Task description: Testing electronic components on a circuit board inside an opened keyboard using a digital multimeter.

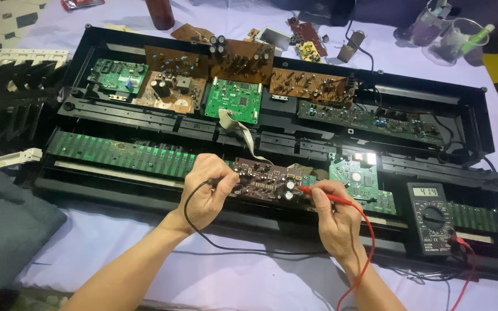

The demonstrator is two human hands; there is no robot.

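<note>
Probing underway: left hand [206,193] pinches black probe [221,182], right hand [334,216] pinches red probe [318,194], both tips on small dark circuit board [265,179] lying at front of opened keyboard chassis [468,95]. Advice: brace wrists, keep tips off neighbouring pins, glance at multimeter [432,219] at right.

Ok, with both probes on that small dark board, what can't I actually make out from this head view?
- Black probe tip: hidden by left hand.
- Red probe contact point: too small to place on the dark board.
- Multimeter dial setting: too small.
- Red lead: cut off by bottom edge.
- Jars: cropped at top.
</note>
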